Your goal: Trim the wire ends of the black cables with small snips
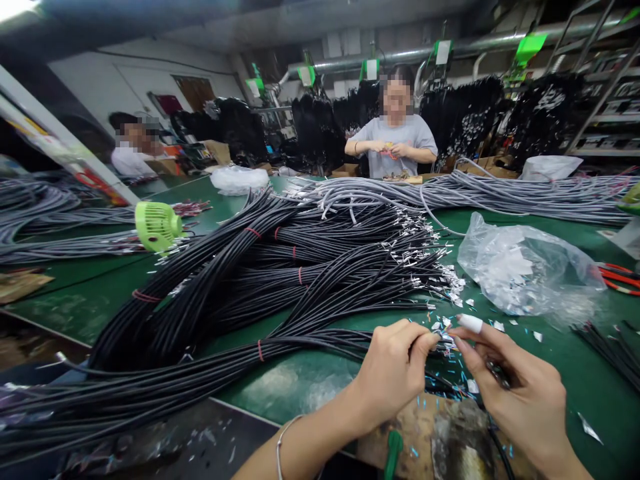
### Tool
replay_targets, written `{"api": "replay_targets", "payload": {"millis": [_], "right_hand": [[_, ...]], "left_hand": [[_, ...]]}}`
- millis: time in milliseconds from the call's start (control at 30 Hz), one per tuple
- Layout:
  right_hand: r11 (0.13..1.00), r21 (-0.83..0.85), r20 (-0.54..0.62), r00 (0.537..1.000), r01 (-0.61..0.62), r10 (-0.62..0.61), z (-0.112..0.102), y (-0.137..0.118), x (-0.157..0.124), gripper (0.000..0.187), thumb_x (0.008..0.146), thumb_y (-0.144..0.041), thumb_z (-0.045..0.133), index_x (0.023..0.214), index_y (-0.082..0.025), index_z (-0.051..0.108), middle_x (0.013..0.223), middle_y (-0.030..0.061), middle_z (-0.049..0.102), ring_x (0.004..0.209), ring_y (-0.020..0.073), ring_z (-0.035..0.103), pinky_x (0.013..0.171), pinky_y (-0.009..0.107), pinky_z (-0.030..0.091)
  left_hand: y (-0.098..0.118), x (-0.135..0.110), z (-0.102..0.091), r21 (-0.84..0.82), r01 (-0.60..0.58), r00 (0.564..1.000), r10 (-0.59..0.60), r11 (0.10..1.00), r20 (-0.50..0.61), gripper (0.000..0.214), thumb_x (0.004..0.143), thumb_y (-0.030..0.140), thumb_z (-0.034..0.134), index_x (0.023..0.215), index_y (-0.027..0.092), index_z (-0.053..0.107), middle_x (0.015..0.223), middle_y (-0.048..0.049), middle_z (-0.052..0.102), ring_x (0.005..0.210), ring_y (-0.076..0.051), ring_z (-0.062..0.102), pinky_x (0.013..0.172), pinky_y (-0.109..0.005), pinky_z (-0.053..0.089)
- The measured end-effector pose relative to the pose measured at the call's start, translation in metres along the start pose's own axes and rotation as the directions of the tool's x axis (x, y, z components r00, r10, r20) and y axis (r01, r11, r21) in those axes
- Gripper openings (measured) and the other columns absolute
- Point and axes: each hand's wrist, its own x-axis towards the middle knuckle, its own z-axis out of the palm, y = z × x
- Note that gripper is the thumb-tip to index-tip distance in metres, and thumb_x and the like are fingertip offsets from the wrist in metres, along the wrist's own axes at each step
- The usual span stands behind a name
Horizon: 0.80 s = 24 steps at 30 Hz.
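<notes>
My left hand [397, 367] is closed, thumb and fingers pinching the stripped end of a black cable from the near bundle [300, 341]. Opposite it, my right hand [523, 387] pinches the thin wires at that cable end; white tape wraps one fingertip. Something dark and metallic shows partly inside the right palm, too covered to name. Snipped blue bits [453, 373] and white scraps [499, 326] lie around both fingertips. Below the hands sit a wooden board [420, 427] with a worn block [463, 437] and a green handle [393, 453].
Tied bundles of black cable [260, 267] cover the middle of the green table [290, 387]. Grey cables [475, 193] lie behind. A clear plastic bag [530, 267] and red-handled tool [620, 277] are at right, a green fan [157, 227] at left. A co-worker [395, 133] sits opposite.
</notes>
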Motion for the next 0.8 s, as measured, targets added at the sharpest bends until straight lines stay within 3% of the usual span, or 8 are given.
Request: {"api": "replay_targets", "payload": {"millis": [133,233,367,433,500,567,700,800], "right_hand": [[0.973,0.142,0.059,0.983,-0.183,0.176,0.002,-0.001,0.005,0.025,0.082,-0.028,0.060,0.105,-0.019,0.061,0.084,0.0048,0.073,0.068,0.0170,0.070,0.064,0.026,0.059],[0.980,0.091,0.034,0.984,-0.178,0.176,0.002,0.000,0.004,0.024,0.081,-0.029,0.060,0.103,-0.019,0.063,0.081,0.0041,0.073,0.066,0.0178,0.070,0.061,0.026,0.059],[0.978,-0.128,0.043,0.986,0.164,-0.160,-0.003,0.009,-0.003,0.035,0.076,-0.013,0.060,0.109,-0.025,0.064,0.081,0.0019,0.073,0.064,0.0174,0.069,0.063,0.027,0.056],[0.930,-0.101,0.158,0.929,0.353,-0.336,-0.007,0.013,-0.004,0.049,0.074,-0.005,0.056,0.118,-0.026,0.059,0.082,0.0010,0.073,0.066,0.0166,0.069,0.063,0.026,0.054],[0.907,-0.032,0.242,0.884,0.420,-0.401,-0.010,0.014,-0.001,0.060,0.072,0.001,0.051,0.125,-0.027,0.053,0.080,-0.0004,0.072,0.066,0.0155,0.068,0.062,0.025,0.052],[0.927,-0.029,0.228,0.905,0.374,-0.359,-0.012,0.011,0.003,0.059,0.069,0.001,0.051,0.121,-0.027,0.055,0.077,-0.0016,0.070,0.064,0.0150,0.067,0.060,0.025,0.051],[0.992,-0.039,0.186,0.976,0.118,-0.109,-0.012,-0.002,0.010,0.031,0.068,-0.008,0.055,0.093,-0.024,0.064,0.068,-0.0031,0.068,0.048,0.0122,0.058,0.049,0.024,0.047],[0.999,0.043,0.319,0.948,-0.015,0.001,-0.014,-0.009,0.014,0.025,0.066,-0.007,0.053,0.083,-0.022,0.065,0.062,-0.0039,0.063,0.046,0.0101,0.052,0.047,0.022,0.043]], "left_hand": [[-0.003,-0.002,0.005,0.026,-0.053,0.997,0.054,0.998,-0.057,0.008,0.087,0.017,0.056,0.086,0.015,0.064,0.075,-0.0018,0.069,0.064,-0.013,0.061,0.060,-0.023,0.048],[-0.006,-0.003,0.009,0.051,-0.140,0.979,0.146,0.989,-0.142,0.009,0.086,0.018,0.059,0.092,0.014,0.065,0.078,-0.0035,0.067,0.066,-0.012,0.062,0.061,-0.021,0.050],[-0.005,-0.005,0.009,0.186,-0.202,0.967,0.226,0.962,-0.116,0.011,0.086,0.016,0.055,0.090,0.013,0.065,0.075,-0.0041,0.060,0.063,-0.012,0.058,0.056,-0.021,0.047],[-0.003,-0.004,0.007,0.245,-0.189,0.977,0.206,0.951,-0.047,0.012,0.087,0.017,0.051,0.083,0.014,0.063,0.074,-0.0034,0.059,0.060,-0.012,0.055,0.055,-0.023,0.044],[-0.002,-0.003,0.004,0.298,-0.182,0.983,0.184,0.937,0.023,0.017,0.089,0.019,0.047,0.079,0.015,0.060,0.073,-0.0029,0.057,0.059,-0.013,0.052,0.053,-0.024,0.040],[-0.002,0.000,0.001,0.330,-0.204,0.979,0.184,0.922,0.090,0.018,0.090,0.020,0.045,0.078,0.016,0.058,0.073,-0.0023,0.056,0.061,-0.014,0.051,0.052,-0.026,0.036],[-0.002,0.004,-0.008,0.307,-0.281,0.947,0.211,0.909,0.243,0.017,0.092,0.022,0.045,0.080,0.017,0.056,0.075,-0.0016,0.056,0.066,-0.014,0.050,0.055,-0.026,0.033],[-0.002,0.006,-0.014,0.272,-0.333,0.904,0.224,0.903,0.365,0.014,0.092,0.024,0.046,0.085,0.018,0.057,0.076,-0.0011,0.056,0.067,-0.014,0.050,0.055,-0.026,0.031]]}}
